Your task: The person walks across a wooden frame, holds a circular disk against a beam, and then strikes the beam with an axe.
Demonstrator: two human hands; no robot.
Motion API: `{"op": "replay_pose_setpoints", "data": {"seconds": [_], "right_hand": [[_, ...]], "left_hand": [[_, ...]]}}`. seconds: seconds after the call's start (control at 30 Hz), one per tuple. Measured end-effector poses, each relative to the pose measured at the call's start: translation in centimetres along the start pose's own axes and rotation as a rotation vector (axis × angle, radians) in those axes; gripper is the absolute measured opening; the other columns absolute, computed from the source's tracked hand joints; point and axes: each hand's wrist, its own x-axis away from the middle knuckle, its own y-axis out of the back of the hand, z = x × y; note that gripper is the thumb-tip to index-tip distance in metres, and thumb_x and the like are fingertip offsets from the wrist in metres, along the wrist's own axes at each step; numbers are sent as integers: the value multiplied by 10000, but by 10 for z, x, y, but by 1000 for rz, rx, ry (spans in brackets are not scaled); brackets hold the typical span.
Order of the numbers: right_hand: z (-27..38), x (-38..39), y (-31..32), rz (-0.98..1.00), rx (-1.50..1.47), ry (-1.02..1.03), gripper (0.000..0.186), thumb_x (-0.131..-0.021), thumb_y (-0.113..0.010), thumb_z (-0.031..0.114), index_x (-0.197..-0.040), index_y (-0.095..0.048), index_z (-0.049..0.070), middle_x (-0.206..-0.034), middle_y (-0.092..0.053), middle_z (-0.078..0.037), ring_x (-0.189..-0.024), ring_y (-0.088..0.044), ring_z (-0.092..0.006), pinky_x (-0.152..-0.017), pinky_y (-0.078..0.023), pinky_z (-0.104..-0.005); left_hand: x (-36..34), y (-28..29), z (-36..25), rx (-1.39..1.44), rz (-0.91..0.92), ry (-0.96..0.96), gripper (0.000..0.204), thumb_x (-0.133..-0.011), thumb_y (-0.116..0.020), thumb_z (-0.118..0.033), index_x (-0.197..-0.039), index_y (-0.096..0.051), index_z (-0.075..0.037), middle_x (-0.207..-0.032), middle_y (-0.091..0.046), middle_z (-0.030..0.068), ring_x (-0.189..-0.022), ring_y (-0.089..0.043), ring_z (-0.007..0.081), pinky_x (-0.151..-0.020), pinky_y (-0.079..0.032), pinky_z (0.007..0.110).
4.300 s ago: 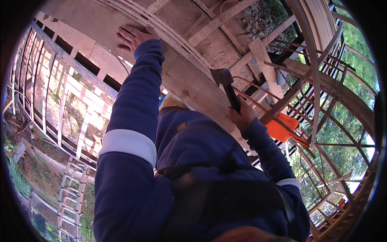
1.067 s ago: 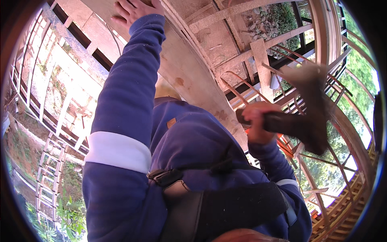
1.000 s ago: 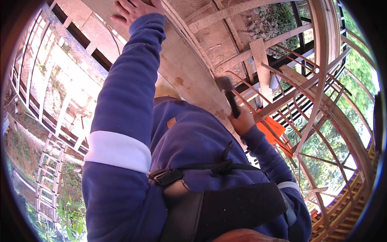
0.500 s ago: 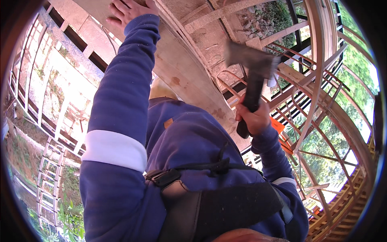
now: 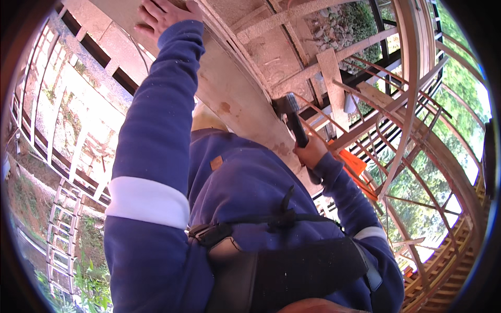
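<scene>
My left hand (image 5: 169, 16) lies with its fingers spread on the far end of a long, wide wooden board (image 5: 224, 86), which runs from the top left down past my torso. Brown stains mark the board's face. In my right hand (image 5: 312, 151) is a black-handled hammer (image 5: 296, 128), gripped around the handle. Its dark metal head is at the board's right edge; whether it touches the edge or a small piece there cannot be made out. The lower end of the handle is partly hidden by my fist and sleeve.
Right of the board are wooden crosspieces (image 5: 330, 78), thin reddish bars (image 5: 386, 78) and a curved upright timber (image 5: 412, 57). An orange piece (image 5: 354, 163) hangs beside my right forearm. A ladder-like frame (image 5: 65, 235) stands lower left, with yellowish slats (image 5: 443, 271) lower right.
The hammer has come down and to the left, from raised beside the board to its right edge. My right hand moved with it. My left hand has stayed nearly still on the board.
</scene>
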Motion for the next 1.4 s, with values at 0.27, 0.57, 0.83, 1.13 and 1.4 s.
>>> {"op": "replay_pose_setpoints", "data": {"seconds": [0.27,0.57,0.83,1.13,1.4], "right_hand": [[108,95,46,-304,-498,843,117,-879,-628,42,-959,-543,31,-711,-581,-70,-615,-588,-156,-596,-515,-330],[-50,0,-25,-104,156,-178,138,-843,-641,114,-831,-620,-21,-644,-618,-121,-555,-630,-241,-530,-532,-382],[-4,60,25,-198,-695,399,221,-884,-588,2,-1091,-539,-56,-748,-621,-82,-628,-627,-152,-601,-528,-313],[41,79,38,-599,-613,1057,188,-922,-585,142,-1061,-529,27,-776,-621,-145,-665,-617,-271,-687,-540,-452],[16,33,12,-186,42,85,289,-826,-686,245,-950,-622,-9,-782,-667,-218,-774,-680,-400,-701,-511,-472]], "left_hand": [[3,-5,6,16,-64,-23,799,-882,-575,-421,-1512,-327,4,-1595,-298,165,-1499,-208,329,-1223,-95,534],[4,1,2,12,-25,-19,798,-886,-578,-421,-1511,-325,6,-1598,-289,160,-1499,-202,331,-1220,-96,548],[-5,-31,22,62,-229,-180,924,-853,-500,-659,-1491,-350,-7,-1572,-312,168,-1471,-233,355,-1173,-116,648],[1,-16,11,9,-23,-13,798,-886,-567,-438,-1510,-331,-1,-1601,-282,160,-1502,-194,329,-1222,-90,546],[-5,-24,18,-57,-226,-153,924,-829,-530,-646,-1491,-365,-21,-1549,-340,155,-1473,-226,345,-1164,-111,656]]}}
